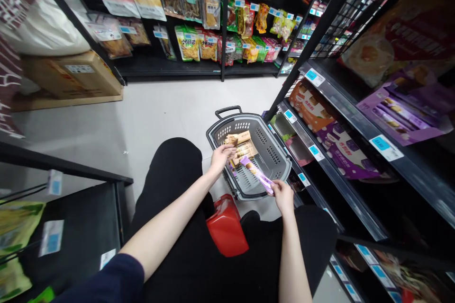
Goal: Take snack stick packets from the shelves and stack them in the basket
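Observation:
My right hand (283,195) pinches the near end of a long purple snack packet (256,171), which slants over the inside of a grey shopping basket (284,163). My left hand (221,158) reaches over the basket's left side. Its fingers are closed at the edge of several light-brown snack packets (245,149) and seem to grip one of them; the fingertips are partly hard to make out. These brown packets lie in a loose pile toward the basket's far left. A bit of purple wrapping shows below them.
On the right, a shelf (341,135) holds a purple box of packets (405,113), close beside the basket. The basket's handle (227,111) points away. A red plastic object (227,225) is between my knees. A cardboard box (76,78) stands at left; bagged snacks (188,45) fill the far shelves.

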The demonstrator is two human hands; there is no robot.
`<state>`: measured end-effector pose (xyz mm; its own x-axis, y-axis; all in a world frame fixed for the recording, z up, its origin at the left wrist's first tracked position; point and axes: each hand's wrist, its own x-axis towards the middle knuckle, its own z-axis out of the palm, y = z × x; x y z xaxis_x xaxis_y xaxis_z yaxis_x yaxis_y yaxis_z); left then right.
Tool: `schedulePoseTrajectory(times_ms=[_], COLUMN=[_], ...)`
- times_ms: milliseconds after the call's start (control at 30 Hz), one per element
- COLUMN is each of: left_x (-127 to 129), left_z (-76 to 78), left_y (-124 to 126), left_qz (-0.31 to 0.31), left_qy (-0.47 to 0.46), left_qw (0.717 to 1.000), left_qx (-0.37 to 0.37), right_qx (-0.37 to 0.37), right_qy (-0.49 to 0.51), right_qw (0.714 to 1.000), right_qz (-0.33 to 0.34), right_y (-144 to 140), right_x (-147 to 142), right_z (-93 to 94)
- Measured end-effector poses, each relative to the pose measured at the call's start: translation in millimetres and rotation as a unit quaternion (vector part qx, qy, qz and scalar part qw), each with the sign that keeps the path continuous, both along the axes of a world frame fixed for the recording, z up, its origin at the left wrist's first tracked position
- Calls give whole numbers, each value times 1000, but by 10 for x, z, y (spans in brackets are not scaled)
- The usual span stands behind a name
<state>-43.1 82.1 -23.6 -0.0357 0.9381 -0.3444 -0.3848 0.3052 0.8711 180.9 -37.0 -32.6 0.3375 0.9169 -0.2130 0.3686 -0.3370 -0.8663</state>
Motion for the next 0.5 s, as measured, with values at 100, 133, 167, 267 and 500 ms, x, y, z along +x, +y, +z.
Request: schedulePoseTrajectory(times_ms=[100, 133, 167, 267, 500], left_x=[-86, -97, -99, -70, -53], left_z=[58, 69, 75, 72, 50], left_y=[44, 50, 51, 41, 57], left_qz=[17, 14, 10, -8, -31], left_qy=[-25, -32, -36, -34, -24], left_qw=[1000, 999, 999, 999, 999], left_qx=[-6, -9, -11, -9, -16], right_qx=[-30, -50, -73, -116, -116], right_qy=[-185, -228, -256, -271, -212], right_qw=[980, 968, 958, 946, 961], right_qz=[66, 86, 104, 136, 132], right_y=[92, 137, 192, 409, 970], right_x=[-114, -169, -232, -474, -926], right_z=[-78, -112, -148, -254, -468])
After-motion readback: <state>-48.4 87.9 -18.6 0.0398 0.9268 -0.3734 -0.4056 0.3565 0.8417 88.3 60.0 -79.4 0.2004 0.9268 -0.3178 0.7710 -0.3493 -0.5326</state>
